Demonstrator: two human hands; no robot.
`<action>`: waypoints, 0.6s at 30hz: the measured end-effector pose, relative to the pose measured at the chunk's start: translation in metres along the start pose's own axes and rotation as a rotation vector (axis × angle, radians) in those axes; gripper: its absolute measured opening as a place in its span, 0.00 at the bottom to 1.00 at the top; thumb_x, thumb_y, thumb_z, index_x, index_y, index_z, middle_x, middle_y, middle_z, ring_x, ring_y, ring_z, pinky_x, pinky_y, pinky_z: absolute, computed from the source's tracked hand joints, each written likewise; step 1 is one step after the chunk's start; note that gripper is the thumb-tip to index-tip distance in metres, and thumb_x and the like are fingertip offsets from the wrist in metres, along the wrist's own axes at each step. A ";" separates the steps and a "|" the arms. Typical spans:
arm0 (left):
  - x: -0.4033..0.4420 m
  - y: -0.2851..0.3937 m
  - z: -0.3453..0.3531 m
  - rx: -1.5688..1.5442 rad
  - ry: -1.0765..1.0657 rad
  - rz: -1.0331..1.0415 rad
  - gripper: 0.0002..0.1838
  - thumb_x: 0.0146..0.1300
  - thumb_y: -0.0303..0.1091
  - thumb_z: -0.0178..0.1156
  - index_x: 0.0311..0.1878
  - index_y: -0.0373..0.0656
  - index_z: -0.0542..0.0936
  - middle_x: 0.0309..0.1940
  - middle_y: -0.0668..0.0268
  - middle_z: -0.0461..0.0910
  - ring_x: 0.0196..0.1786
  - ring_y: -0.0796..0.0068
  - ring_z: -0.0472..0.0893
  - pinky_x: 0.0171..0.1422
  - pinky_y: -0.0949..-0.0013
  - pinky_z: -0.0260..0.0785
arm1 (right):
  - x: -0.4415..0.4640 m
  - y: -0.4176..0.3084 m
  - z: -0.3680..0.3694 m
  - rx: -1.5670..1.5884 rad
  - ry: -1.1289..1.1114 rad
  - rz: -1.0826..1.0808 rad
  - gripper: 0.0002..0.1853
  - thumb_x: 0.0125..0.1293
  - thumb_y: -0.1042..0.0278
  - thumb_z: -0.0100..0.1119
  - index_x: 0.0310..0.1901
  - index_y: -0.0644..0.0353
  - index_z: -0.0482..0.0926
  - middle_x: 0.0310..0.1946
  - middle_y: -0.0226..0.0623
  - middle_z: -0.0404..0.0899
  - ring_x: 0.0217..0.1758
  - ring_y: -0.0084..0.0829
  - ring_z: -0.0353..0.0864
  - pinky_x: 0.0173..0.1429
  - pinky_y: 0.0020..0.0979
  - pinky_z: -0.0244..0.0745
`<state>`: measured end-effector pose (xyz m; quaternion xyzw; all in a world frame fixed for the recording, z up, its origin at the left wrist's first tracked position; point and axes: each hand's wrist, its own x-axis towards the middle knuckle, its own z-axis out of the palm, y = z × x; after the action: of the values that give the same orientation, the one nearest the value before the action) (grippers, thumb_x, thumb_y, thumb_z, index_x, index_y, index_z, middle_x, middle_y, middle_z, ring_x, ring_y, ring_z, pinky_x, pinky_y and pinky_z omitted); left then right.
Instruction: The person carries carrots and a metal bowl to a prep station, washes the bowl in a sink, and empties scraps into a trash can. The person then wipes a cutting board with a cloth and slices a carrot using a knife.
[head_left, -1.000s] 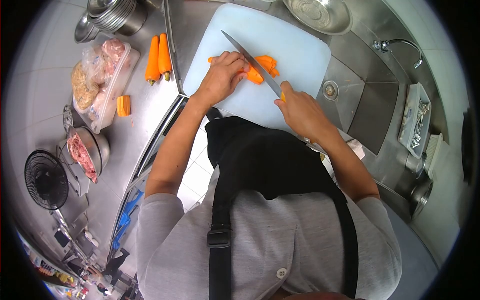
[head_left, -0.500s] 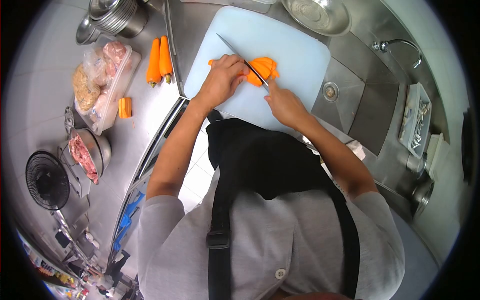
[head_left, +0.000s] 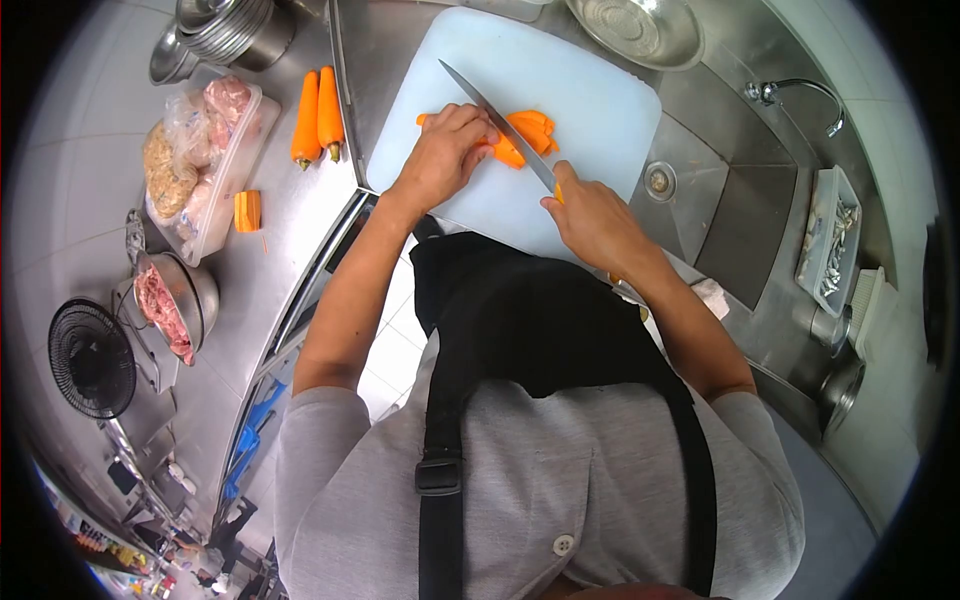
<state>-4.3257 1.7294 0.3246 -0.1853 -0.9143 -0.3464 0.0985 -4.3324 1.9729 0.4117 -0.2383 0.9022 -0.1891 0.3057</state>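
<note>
My left hand (head_left: 448,152) presses down on a piece of peeled carrot (head_left: 507,154), fingers curled over it and hiding most of it. In my right hand (head_left: 596,218) is the yellow handle of a kitchen knife (head_left: 522,145). Its long blade slants up and left across the carrot, passing close to my left fingertips. Cut carrot slices (head_left: 535,127) lie bunched on the far side of the blade. All this rests on a white cutting board (head_left: 590,90).
Two whole carrots (head_left: 318,118) and a squared carrot chunk (head_left: 247,211) lie on the left counter. Beside them stand a plastic tub of bagged meat (head_left: 225,200) and a metal bowl of meat (head_left: 205,300). A steel sink (head_left: 690,170) is at right; a metal basin (head_left: 645,35) sits behind the board.
The knife and my right hand have shifted right and toward me, and more blade shows. My left hand stays on the carrot.
</note>
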 end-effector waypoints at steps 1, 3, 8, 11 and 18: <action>0.000 0.000 0.001 0.000 0.006 0.001 0.12 0.59 0.21 0.70 0.45 0.44 0.81 0.52 0.62 0.80 0.57 0.56 0.78 0.62 0.57 0.69 | 0.001 0.001 0.001 0.000 -0.003 0.001 0.15 0.76 0.65 0.55 0.52 0.71 0.68 0.36 0.60 0.84 0.44 0.61 0.83 0.51 0.58 0.74; -0.001 -0.001 0.002 -0.001 0.018 0.002 0.12 0.60 0.22 0.70 0.45 0.44 0.81 0.52 0.62 0.80 0.57 0.57 0.78 0.62 0.57 0.69 | 0.004 0.003 0.006 0.003 0.003 0.001 0.16 0.76 0.65 0.55 0.52 0.70 0.68 0.35 0.60 0.83 0.44 0.61 0.83 0.50 0.58 0.74; -0.001 -0.003 0.003 -0.015 0.022 -0.001 0.12 0.59 0.22 0.70 0.45 0.44 0.81 0.52 0.63 0.81 0.56 0.57 0.78 0.61 0.58 0.68 | 0.014 0.003 0.014 0.028 0.007 0.015 0.18 0.76 0.64 0.55 0.55 0.70 0.67 0.35 0.61 0.83 0.44 0.63 0.82 0.50 0.58 0.73; -0.002 -0.002 0.003 0.005 0.022 0.001 0.13 0.58 0.22 0.70 0.45 0.45 0.81 0.51 0.63 0.81 0.55 0.57 0.79 0.61 0.58 0.68 | 0.042 0.026 0.054 0.031 0.090 -0.047 0.19 0.76 0.64 0.55 0.58 0.70 0.67 0.34 0.61 0.83 0.42 0.63 0.83 0.50 0.58 0.73; -0.002 -0.002 0.003 -0.049 0.051 0.002 0.12 0.59 0.21 0.70 0.45 0.45 0.81 0.50 0.63 0.81 0.56 0.57 0.79 0.61 0.58 0.68 | 0.034 0.015 0.028 0.013 0.053 -0.016 0.18 0.76 0.62 0.55 0.55 0.70 0.68 0.35 0.60 0.84 0.43 0.61 0.84 0.51 0.58 0.75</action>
<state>-4.3246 1.7293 0.3203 -0.1795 -0.9025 -0.3735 0.1176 -4.3431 1.9607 0.3683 -0.2383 0.9069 -0.2035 0.2818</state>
